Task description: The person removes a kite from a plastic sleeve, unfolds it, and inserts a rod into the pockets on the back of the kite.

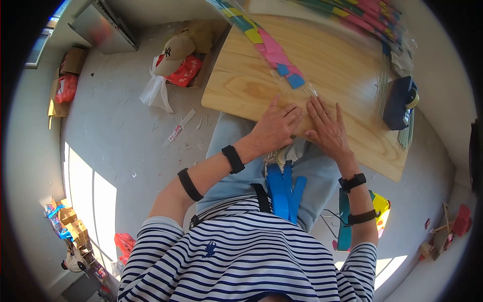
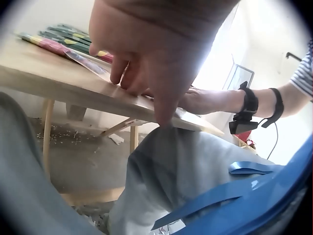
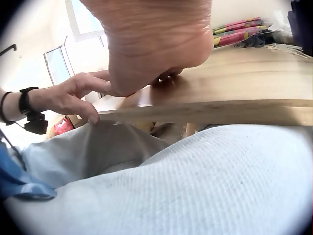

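Note:
A long, narrow bundle of pink, yellow, green and blue material [image 1: 274,53] lies slantwise on the wooden table [image 1: 347,75] inside a clear plastic sleeve. A thin stick shows at its near blue end. My right hand [image 1: 328,126] rests flat on the tabletop, fingers extended, fingertips right at the sleeve's near end. Beside it, my left hand [image 1: 276,128] lies near the table's front edge, its fingers loosely extended toward the right hand. In the right wrist view the thumb of the left hand [image 3: 73,95] hangs by the table edge. The right palm hides part of the tabletop there.
Several similar wrapped bundles [image 1: 359,17] lie at the table's back. At the right stand a dark blue tape dispenser [image 1: 397,103] and thin sticks [image 1: 406,136]. Blue strips [image 1: 282,194] hang at the person's lap. A cap [image 1: 176,53] sits among bags on the floor.

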A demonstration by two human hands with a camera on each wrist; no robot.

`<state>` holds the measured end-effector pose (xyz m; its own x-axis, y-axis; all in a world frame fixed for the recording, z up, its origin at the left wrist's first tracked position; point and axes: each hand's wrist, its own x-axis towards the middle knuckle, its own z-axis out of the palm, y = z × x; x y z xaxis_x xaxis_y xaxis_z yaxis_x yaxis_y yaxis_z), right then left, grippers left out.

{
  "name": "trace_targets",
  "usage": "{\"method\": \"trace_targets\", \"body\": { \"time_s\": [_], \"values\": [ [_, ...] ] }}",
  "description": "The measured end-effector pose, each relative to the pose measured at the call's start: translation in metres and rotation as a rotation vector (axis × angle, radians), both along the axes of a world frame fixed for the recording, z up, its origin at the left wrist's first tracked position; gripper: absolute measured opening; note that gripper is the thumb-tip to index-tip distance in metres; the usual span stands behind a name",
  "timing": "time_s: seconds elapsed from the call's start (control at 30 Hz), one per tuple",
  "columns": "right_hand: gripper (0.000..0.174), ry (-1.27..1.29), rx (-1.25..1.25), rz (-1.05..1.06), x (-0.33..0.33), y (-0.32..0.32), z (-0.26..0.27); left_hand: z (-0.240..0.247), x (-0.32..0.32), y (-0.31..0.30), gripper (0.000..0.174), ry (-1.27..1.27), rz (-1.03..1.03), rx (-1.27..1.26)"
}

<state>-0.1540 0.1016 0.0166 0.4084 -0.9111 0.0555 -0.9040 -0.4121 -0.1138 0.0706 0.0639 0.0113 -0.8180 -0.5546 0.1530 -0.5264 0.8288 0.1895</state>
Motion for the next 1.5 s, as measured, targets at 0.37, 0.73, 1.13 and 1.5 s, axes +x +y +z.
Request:
{"method": "trace_targets", "body": {
  "time_s": [0.37,0.73,1.13,1.5],
  "values": [
    [0.069,-0.027,-0.049,-0.056,0.015,0.009,0.002,-0.007,-0.004,0.000,0.066,0.072,0.037,-0.010],
    [0.054,-0.375,-0.042,-0.434,0.009,-0.010,0.001,0.005,-0.013,0.031,0.060,0.043,-0.037,0.118],
    [0.012,-0.337,-0.170,-0.468,-0.003,-0.004,0.068,0.023,0.038,-0.052,0.043,0.707,0.512,0.907],
    [0.021,0.019,-0.641,-0.148,-0.063,0.019,0.117,0.043,0.029,-0.122,0.027,1.325,0.827,1.732]
  ]
}}
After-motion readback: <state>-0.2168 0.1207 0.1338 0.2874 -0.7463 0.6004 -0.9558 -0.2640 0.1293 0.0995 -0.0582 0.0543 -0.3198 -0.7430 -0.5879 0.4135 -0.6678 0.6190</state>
